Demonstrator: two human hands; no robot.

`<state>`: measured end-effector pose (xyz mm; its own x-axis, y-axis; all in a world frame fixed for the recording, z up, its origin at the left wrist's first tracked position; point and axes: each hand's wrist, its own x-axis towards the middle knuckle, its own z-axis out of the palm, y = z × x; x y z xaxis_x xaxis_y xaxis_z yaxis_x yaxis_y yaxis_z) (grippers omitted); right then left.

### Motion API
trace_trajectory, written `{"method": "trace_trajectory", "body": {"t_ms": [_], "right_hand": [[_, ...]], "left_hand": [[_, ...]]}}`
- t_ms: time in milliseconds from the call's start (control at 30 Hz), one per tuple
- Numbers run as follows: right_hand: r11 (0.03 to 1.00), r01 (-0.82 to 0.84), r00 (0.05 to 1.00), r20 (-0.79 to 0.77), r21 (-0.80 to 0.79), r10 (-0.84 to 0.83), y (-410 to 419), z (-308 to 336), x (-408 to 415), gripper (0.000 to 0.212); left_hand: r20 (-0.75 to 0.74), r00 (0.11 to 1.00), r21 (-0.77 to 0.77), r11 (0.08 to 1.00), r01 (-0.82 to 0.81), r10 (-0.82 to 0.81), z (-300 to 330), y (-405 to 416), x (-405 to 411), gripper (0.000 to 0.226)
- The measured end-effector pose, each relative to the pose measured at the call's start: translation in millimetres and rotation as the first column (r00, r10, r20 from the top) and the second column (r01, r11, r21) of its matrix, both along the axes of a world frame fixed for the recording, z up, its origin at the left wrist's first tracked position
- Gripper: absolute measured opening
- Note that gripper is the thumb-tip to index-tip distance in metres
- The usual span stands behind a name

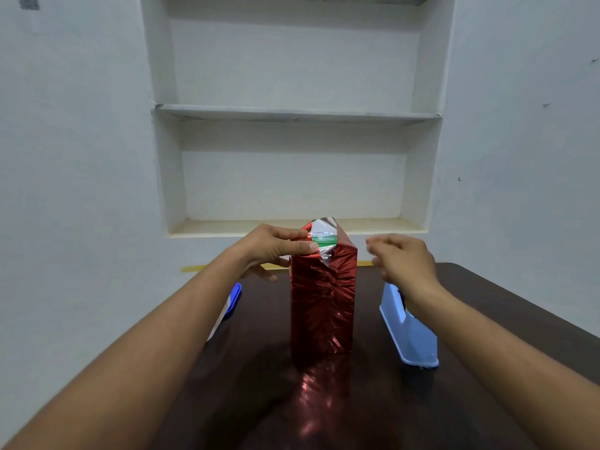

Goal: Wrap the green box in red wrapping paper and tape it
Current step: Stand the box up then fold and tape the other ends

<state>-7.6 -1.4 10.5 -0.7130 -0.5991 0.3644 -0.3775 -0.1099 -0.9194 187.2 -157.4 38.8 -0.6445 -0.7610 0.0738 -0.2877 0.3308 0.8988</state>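
Observation:
The green box (pixel 324 239) stands upright on the dark table (pixel 357 401), its sides covered in shiny red wrapping paper (pixel 323 306). Only a strip of green shows at the open top, where silver-backed flaps stick up. My left hand (pixel 276 246) pinches a folded flap at the top left edge of the box. My right hand (pixel 402 259) hovers blurred just right of the box top, fingers loosely curled, touching nothing I can see. A light blue tape dispenser (pixel 409 332) sits under my right wrist.
A blue-and-white object (pixel 232 303) lies at the table's left edge, partly hidden by my left forearm. A white wall with a recessed shelf niche (pixel 297 115) rises behind the table. Yellow tape (pixel 194 268) marks the wall near the table's far edge.

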Motion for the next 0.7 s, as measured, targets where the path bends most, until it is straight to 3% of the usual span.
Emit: {"method": "trace_trajectory", "body": {"t_ms": [100, 167, 233, 267, 333, 433, 567, 700], "right_hand": [[0.968, 0.134, 0.978, -0.185, 0.212, -0.096, 23.1, -23.1, -20.0, 0.015], [0.854, 0.312, 0.92, -0.358, 0.416, -0.162, 31.5, -32.7, -34.9, 0.015], [0.737, 0.367, 0.909, -0.387, 0.568, -0.155, 36.3, -38.2, -49.7, 0.024], [0.713, 0.339, 0.93, -0.331, 0.613, -0.158, 36.8, -38.8, -54.6, 0.029], [0.725, 0.186, 0.98, -0.075, 0.663, -0.183, 40.7, -37.4, -54.8, 0.035], [0.781, -0.074, 0.924, 0.338, 0.62, -0.18, 41.4, -37.8, -55.8, 0.033], [0.81, -0.16, 0.868, 0.47, 0.564, -0.156, 30.9, -36.7, -66.2, 0.042], [0.891, -0.163, 0.815, 0.567, 0.425, -0.122, 32.1, -32.7, -67.5, 0.036]], "left_hand": [[-0.025, 1.0, -0.005, 1.0, -0.008, 0.008, -4.2, 2.0, -1.1, 0.047], [-0.041, 0.999, -0.008, 1.0, -0.013, 0.013, -6.5, 2.7, -0.7, 0.05], [-0.052, 0.999, -0.01, 1.0, -0.008, 0.008, -8.3, 3.2, -0.9, 0.048], [-0.059, 0.998, -0.011, 1.0, -0.007, 0.007, -9.1, 3.2, -0.9, 0.046], [-0.077, 0.997, -0.008, 1.0, -0.011, 0.011, -11.2, 4.6, -2.6, 0.045], [-0.102, 0.995, 0.0, 1.0, -0.019, 0.019, -13.3, 4.6, -3.7, 0.042], [-0.112, 0.994, 0.004, 1.0, -0.019, 0.02, -13.7, 3.3, -3.4, 0.04], [-0.115, 0.993, 0.009, 1.0, -0.021, 0.022, -14.7, 2.5, -4.0, 0.041]]}}
